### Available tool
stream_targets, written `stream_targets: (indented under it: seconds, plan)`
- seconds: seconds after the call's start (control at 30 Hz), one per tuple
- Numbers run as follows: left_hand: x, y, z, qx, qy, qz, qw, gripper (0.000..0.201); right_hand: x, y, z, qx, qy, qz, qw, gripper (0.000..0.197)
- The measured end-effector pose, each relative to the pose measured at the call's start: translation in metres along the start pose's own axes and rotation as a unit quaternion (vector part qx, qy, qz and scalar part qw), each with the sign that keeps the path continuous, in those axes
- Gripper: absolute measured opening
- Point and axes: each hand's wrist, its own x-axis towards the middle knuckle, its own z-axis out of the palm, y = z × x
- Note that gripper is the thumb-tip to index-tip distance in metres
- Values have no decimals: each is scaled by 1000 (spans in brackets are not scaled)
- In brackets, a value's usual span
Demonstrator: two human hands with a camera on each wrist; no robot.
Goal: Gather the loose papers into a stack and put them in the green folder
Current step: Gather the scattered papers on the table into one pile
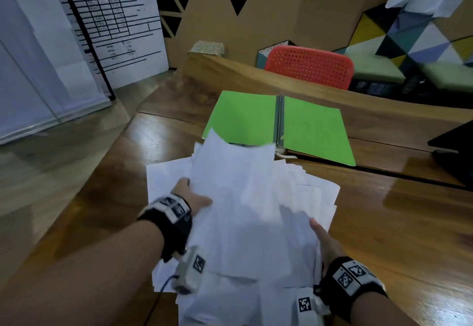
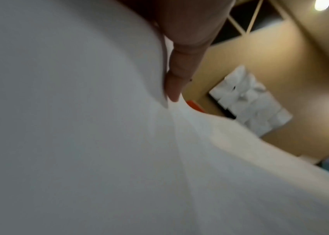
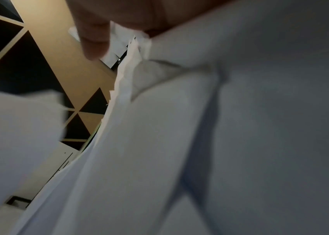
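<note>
Two hands work a heap of white paper on a long wooden counter (image 1: pixel 399 213), which runs from the near edge off toward a raised wooden ledge at the back. Next in size, the loose papers (image 1: pixel 245 213) sprawl in a ragged pile at the near edge, sheets fanned at odd angles, some lifted and bowed between the hands, their far tips overlapping the near edge of the green folder (image 1: pixel 314 131). That folder lies open and flat toward the back of the counter, both covers spread, its spine running front to back. Behind the ledge stands a red perforated chair (image 1: pixel 309 65). The left hand (image 1: pixel 190 195) grips the left edge of the raised sheets, thumb lying over the top; the left wrist view shows a finger (image 2: pixel 176 82) pressed against the paper. The right hand (image 1: pixel 326 241) holds the right side of the pile, thumb on top; the right wrist view shows its fingers (image 3: pixel 95 41) curled over the sheets' edges. Both wrists carry black straps with white marker blocks.
</note>
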Motion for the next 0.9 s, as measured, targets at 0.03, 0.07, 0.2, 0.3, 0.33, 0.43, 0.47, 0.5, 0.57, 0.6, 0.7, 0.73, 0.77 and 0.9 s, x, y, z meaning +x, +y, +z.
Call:
stream_targets:
  seconds: [0.03, 0.07, 0.2, 0.3, 0.33, 0.43, 0.47, 0.5, 0.57, 0.6, 0.7, 0.73, 0.77, 0.9]
  plan:
    - [1, -9, 12, 40, -3, -19, 999, 80, -1, -1, -2, 13, -14, -2, 1000, 89]
    - [1, -16, 21, 90, -29, -31, 995, 87, 1, 0, -2, 2, -14, -16, 1000, 92]
    - [-1, -25, 36, 288, -89, -26, 953, 87, 31, 15, -9, -93, 31, -80, 992, 111]
    - [7, -31, 24, 292, 7, -59, 954, 91, 7, 8, -1, -93, 31, -97, 990, 51]
    - [11, -34, 19, 271, 41, -87, 958, 94, -2, 6, 1, -90, 29, -109, 989, 28]
    - [22, -43, 6, 220, 80, -171, 957, 98, -16, -10, -4, -60, 14, -162, 985, 14]
    - [25, -45, 4, 219, 84, -188, 954, 96, -18, -19, -8, -46, 9, -171, 984, 11]
    - [26, -46, 2, 226, 86, -197, 950, 94, -17, -29, -12, -51, 11, -175, 983, 6]
    - [28, -47, 0, 245, 86, -197, 945, 93, -16, -53, -17, -99, 43, -165, 980, 12]
    - [29, -47, 0, 248, 86, -193, 945, 94, -12, -64, -20, -119, 56, -164, 978, 17]
    - [35, -46, 1, 226, 81, -177, 954, 103, 6, -82, -18, -198, 66, -161, 965, 27]
    - [37, -46, 2, 221, 78, -173, 957, 107, 16, -82, -17, -225, 57, -150, 961, 28]
    - [38, -47, 2, 219, 75, -170, 958, 109, 27, -79, -15, -243, 47, -146, 958, 23]
    - [38, -52, 1, 238, 67, -166, 955, 106, 43, -67, 2, -248, 14, -131, 960, 17]
